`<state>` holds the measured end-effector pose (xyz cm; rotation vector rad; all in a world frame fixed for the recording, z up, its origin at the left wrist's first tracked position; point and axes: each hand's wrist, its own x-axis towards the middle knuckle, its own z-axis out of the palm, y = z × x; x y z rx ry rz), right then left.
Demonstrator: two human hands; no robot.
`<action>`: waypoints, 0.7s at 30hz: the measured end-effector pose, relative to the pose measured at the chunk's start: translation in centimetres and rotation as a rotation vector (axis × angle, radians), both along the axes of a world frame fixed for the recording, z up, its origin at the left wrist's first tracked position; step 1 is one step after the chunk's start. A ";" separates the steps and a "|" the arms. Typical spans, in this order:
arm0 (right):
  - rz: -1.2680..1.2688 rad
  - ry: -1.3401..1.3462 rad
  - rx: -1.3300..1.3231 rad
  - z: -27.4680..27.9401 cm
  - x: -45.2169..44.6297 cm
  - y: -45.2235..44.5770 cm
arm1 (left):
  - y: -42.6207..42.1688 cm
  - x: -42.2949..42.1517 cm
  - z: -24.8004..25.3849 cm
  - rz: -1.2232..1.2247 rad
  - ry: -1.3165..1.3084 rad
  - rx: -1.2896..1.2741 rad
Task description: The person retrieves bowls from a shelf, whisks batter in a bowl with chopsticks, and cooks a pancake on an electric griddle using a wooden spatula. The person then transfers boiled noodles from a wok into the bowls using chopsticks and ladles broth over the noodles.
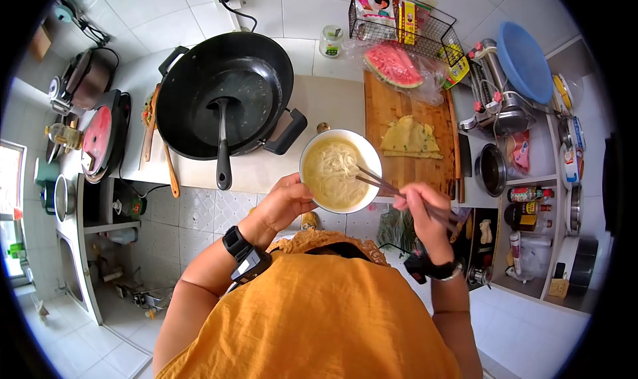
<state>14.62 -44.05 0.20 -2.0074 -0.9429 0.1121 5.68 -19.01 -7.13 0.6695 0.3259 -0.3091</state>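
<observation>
A white bowl [373, 154] holding noodles [335, 165] in pale yellow broth is held in front of my body, over the counter's near edge. My left hand [287, 203] grips the bowl's left side, thumb at the rim. In my right hand [426, 216] is a pair of dark chopsticks [375, 180], fingers closed round them, their tips in the noodles. A large black wok [266, 93] stands on the counter to the left, with a black ladle [223, 140] resting in it. Beyond the bowl lies a small round metal object [323, 127].
A wooden cutting board [405, 180] carries folded flatbread [411, 140] and a wrapped watermelon piece [393, 65]. Behind them stand a wire basket [425, 40] of packets and a glass jar [330, 41]. A pasta machine [495, 80] and blue basin [524, 60] are at right. Wooden utensils [171, 173] lie left.
</observation>
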 end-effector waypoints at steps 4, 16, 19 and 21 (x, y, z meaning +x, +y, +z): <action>-0.279 0.598 0.442 -3.2 -0.4 1.3 | 0.1 -0.3 0.2 0.001 0.014 -0.013; 0.201 -0.144 0.155 3.4 0.2 3.6 | 0.8 -1.4 1.0 -0.004 -0.013 -0.040; 0.111 0.002 0.040 4.6 0.4 2.8 | 1.4 -1.8 1.7 0.006 -0.031 -0.040; 0.073 -0.093 0.078 5.4 0.8 1.5 | 1.7 -2.1 2.3 0.019 -0.042 -0.032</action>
